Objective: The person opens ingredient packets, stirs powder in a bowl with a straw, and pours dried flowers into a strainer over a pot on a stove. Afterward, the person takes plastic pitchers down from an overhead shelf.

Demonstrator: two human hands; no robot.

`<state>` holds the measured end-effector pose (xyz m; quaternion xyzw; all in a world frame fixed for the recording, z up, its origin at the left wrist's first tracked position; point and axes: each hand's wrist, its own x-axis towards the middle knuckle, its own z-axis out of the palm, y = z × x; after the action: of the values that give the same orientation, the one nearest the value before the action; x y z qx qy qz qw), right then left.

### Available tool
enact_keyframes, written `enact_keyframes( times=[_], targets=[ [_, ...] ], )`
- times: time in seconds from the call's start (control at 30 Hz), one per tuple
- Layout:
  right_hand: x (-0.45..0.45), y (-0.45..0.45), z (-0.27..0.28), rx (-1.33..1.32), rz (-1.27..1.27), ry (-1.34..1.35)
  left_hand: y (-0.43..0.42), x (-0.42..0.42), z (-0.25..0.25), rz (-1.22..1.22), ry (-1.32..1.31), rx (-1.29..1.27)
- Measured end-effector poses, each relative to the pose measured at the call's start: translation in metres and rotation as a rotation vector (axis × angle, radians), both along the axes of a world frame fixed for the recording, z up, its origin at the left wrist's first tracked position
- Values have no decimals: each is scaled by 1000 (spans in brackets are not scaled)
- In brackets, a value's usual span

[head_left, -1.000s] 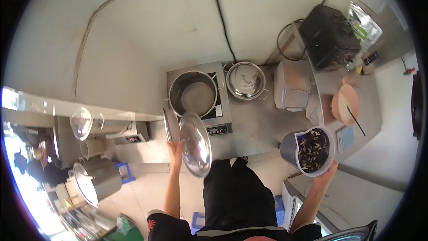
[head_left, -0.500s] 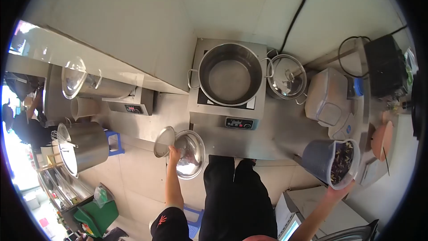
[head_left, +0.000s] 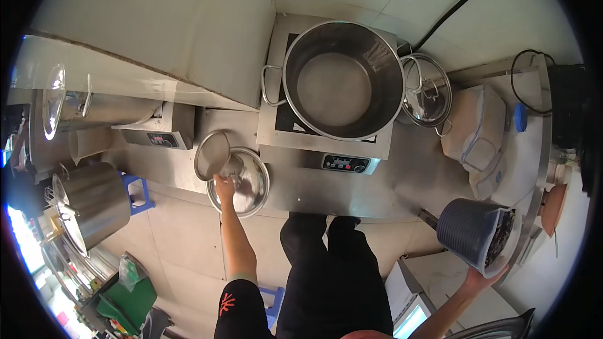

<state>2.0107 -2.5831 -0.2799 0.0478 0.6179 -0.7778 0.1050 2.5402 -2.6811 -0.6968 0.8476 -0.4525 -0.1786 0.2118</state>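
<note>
My left hand (head_left: 225,189) is closed by the rim of a round, fine-mesh strainer (head_left: 212,156), whose handle is hidden by my fingers. Just right of it, a shiny round metal lid or bowl (head_left: 251,188) lies at the counter's front edge; I cannot tell whether my fingers touch it. Out to the right, my right hand (head_left: 485,278) grips the rim of a ribbed, see-through plastic tub (head_left: 468,232). The tub is tilted on its side with its mouth rightward, and dark, dried leaf-like bits (head_left: 500,238) show inside.
A large two-handled pot (head_left: 336,91) with a bare bottom stands on an induction cooker (head_left: 298,144). Behind it sits a lidded pot (head_left: 430,97). Plastic containers (head_left: 474,125) stand at right. Leftward are a tall steel pot (head_left: 97,201) and a blue stool (head_left: 139,196). A green bin (head_left: 129,301) stands lower left.
My view has shifted closer to the counter. My left hand and the strainer have moved forward and left, with the shiny round metal piece. The tub has turned, showing less of its contents.
</note>
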Motion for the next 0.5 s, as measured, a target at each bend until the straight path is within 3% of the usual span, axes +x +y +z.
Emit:
enact_keyframes(
  times=[0.1, 0.2, 0.23, 0.3, 0.37, 0.4, 0.43, 0.47, 0.5],
  targets=[
    [-26, 37, -12, 289, 240, 381, -15, 8, 34, 319, 127, -85],
    [-41, 57, -13, 476, 386, 618, -15, 31, 66, 334, 248, -53],
    [-44, 61, -10, 662, 459, 844, -16, 36, 76, 321, 245, -58],
    [-46, 68, -2, 859, 517, 1063, -6, 46, 85, 614, 585, -116],
    [-37, 57, 16, 168, 544, 289, 6, 66, 90, 655, 575, -184],
    [-27, 47, 30, -143, 386, -68, 15, 76, 100, 632, 413, -60],
    [-24, 47, 38, -149, 374, -63, 20, 80, 107, 605, 255, 54],
    [-23, 47, 41, 192, 468, 221, 22, 72, 126, 672, 257, -8],
    [-19, 45, 49, 246, 480, 254, 31, 66, 146, 738, 255, -62]
  ],
)
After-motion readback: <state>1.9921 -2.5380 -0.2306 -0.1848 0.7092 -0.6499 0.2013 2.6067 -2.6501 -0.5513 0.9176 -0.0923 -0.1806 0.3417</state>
